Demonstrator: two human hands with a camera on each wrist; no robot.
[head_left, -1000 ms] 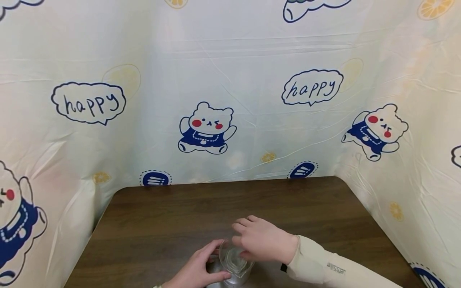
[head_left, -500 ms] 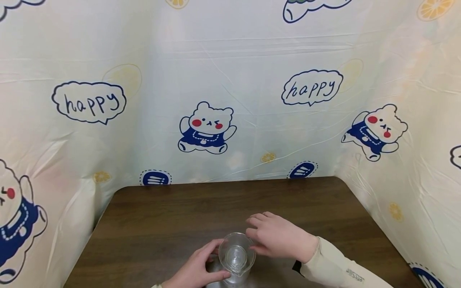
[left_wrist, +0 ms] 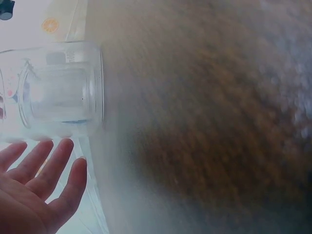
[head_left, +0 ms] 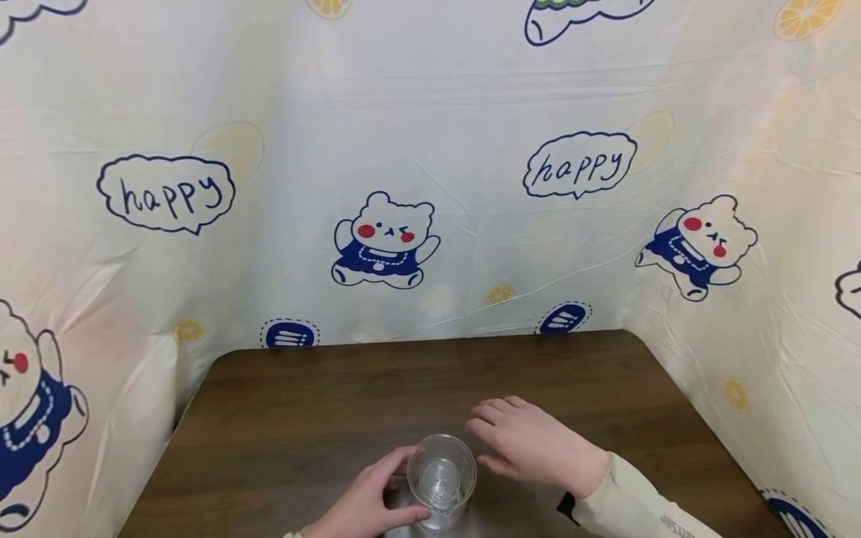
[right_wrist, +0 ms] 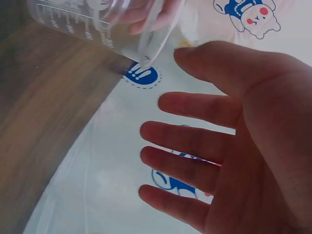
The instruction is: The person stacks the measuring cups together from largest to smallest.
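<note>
A clear glass beaker (head_left: pixel 464 457) stands upright on the table near its front, with a pouring lip toward me. Nested inside it is a smaller clear glass vessel (left_wrist: pixel 58 95), seen through the wall in the left wrist view. My left hand (head_left: pixel 366 499) holds the beaker from the left, thumb at the near side and fingers at the far side. Its fingertips (left_wrist: pixel 63 146) lie against the glass. To the right of the beaker, my right hand (head_left: pixel 534 448) hovers with fingers spread and nothing in it. White graduation marks (right_wrist: pixel 87 29) show on the beaker in the right wrist view.
The dark brown wooden table (head_left: pixel 323 396) has rounded back corners. Behind it and at both sides hangs a pale curtain (head_left: pixel 471 90) printed with bears, orange slices and "happy" bubbles. A cream sleeve (head_left: pixel 625 493) covers the right forearm.
My right hand has drawn away from over the beaker's rim to the right, its fingers loosening, and the smaller vessel shows inside. The left hand has stayed at the beaker.
</note>
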